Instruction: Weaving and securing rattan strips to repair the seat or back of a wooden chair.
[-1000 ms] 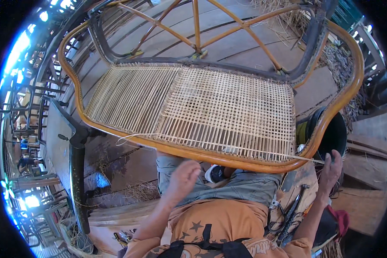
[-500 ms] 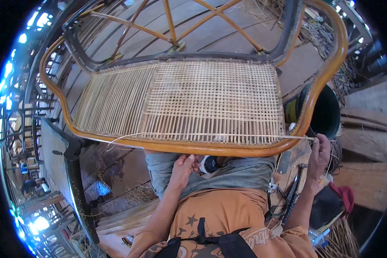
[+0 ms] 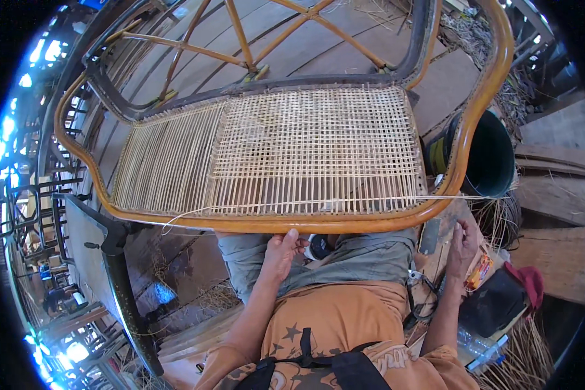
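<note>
A woven cane seat panel (image 3: 312,136) is held in a curved, glossy rattan frame (image 3: 344,225) across my lap. A pale cane strand (image 3: 377,199) runs along its near side, between the upright strips. The strand's left end loops over the rim, and its right end reaches past the frame. My left hand (image 3: 281,257) is at the near rim, its thumb against the rattan and its fingers loosely bent, apart from the thumb. To the lower right, my right hand (image 3: 462,248) is apart from strand and frame, its fingers curled with nothing visible in them.
A dark green bucket (image 3: 489,156) stands behind the frame's right curve. Near my right forearm lie a black bag (image 3: 494,309) with a red cloth (image 3: 525,284), a small colourful packet (image 3: 479,270) and a clear bottle (image 3: 478,341). A dark-legged furniture piece (image 3: 114,260) stands left.
My right hand has let go of the strand's right end and moved down and left, toward me. The frame has shifted slightly left in view. My left hand stays at the near rim.
</note>
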The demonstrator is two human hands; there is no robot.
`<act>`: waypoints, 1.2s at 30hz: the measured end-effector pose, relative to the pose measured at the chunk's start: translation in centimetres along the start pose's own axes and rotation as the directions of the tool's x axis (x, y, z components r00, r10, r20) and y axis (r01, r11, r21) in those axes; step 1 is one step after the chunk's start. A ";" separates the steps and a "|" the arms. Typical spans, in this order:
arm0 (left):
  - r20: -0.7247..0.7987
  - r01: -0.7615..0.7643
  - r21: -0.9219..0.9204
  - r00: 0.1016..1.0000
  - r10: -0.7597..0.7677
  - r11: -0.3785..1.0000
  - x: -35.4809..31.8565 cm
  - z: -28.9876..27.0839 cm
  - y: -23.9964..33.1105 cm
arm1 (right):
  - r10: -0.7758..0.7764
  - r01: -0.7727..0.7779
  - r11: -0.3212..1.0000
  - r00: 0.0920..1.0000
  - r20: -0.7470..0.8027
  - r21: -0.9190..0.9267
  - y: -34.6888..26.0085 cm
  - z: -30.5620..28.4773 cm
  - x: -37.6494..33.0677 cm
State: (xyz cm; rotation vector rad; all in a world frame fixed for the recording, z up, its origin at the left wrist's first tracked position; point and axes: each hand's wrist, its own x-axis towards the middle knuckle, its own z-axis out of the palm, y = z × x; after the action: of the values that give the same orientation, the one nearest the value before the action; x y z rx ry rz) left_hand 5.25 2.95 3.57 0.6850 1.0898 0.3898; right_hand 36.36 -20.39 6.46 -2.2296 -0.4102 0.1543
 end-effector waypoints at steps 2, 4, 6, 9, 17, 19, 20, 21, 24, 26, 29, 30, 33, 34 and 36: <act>-0.009 -0.011 -0.003 1.000 0.011 1.000 0.0 -0.4 -0.4 | -0.029 0.028 0.999 0.999 0.025 0.033 -0.2 0.9 -0.6; 0.015 -0.002 0.003 1.000 0.002 1.000 0.2 -0.7 -0.8 | 0.051 -0.056 0.998 0.990 0.134 0.033 -0.2 1.3 -1.1; 0.014 -0.025 0.008 1.000 0.025 1.000 0.6 -1.0 -1.3 | 0.050 -0.060 0.996 0.988 0.145 0.064 0.5 2.1 -1.6; 0.042 -0.034 0.015 0.999 0.033 0.999 0.7 -1.5 -1.2 | -0.077 0.074 0.997 0.990 0.118 0.029 -0.1 2.7 -1.9; 0.106 -0.056 0.024 0.993 0.053 0.998 1.1 -1.2 -1.1 | -0.109 0.127 0.989 0.970 0.216 -0.071 -0.2 3.3 -3.8; 0.120 -0.067 0.037 0.991 0.063 0.997 1.1 -1.3 -0.8 | -0.169 0.187 0.981 0.955 0.245 -0.054 -2.0 3.8 -4.3; 0.149 -0.071 0.037 0.987 0.065 0.997 1.2 -1.4 -0.9 | -0.204 0.219 0.975 0.954 0.221 -0.044 -1.6 4.4 -4.8; 0.126 -0.091 0.038 0.988 0.085 0.995 1.1 -1.9 -0.9 | -0.249 0.258 0.966 0.946 0.209 -0.019 -1.2 5.4 -5.4; 0.143 -0.110 0.015 0.984 0.106 0.994 1.5 -1.8 -1.2 | -0.197 0.204 0.979 0.963 0.181 -0.023 -1.6 5.8 -6.6; 0.155 -0.111 -0.012 0.982 0.112 0.994 1.7 -1.8 -1.3 | -0.239 0.243 0.970 0.951 0.195 0.003 -1.6 5.7 -7.2; 0.175 -0.080 -0.012 0.981 0.081 0.997 2.1 -1.7 -1.4 | -0.223 0.224 0.975 0.961 0.161 0.013 -0.7 5.2 -8.0; 0.189 -0.067 -0.003 0.980 0.066 0.998 2.2 -1.6 -1.4 | -0.207 0.209 0.978 0.967 0.150 0.003 -0.3 5.1 -8.3; 0.188 -0.101 -0.010 0.977 0.101 0.995 1.9 -1.4 -1.3 | -0.195 0.201 0.979 0.966 0.169 -0.017 0.7 5.1 -9.4; 0.210 -0.124 -0.017 0.970 0.125 0.992 1.9 -1.1 -1.4 | -0.200 0.204 0.979 0.969 0.146 -0.010 0.9 5.1 -9.8; 0.234 -0.152 -0.026 0.960 0.154 0.988 1.9 -0.8 -1.5 | -0.209 0.211 0.977 0.971 0.118 -0.001 1.4 5.0 -10.5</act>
State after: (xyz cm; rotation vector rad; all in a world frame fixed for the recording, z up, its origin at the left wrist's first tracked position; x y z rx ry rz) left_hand 5.30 3.20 1.06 0.7903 0.8122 0.4331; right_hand 25.59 -21.14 1.92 -2.1799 -0.7103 0.1708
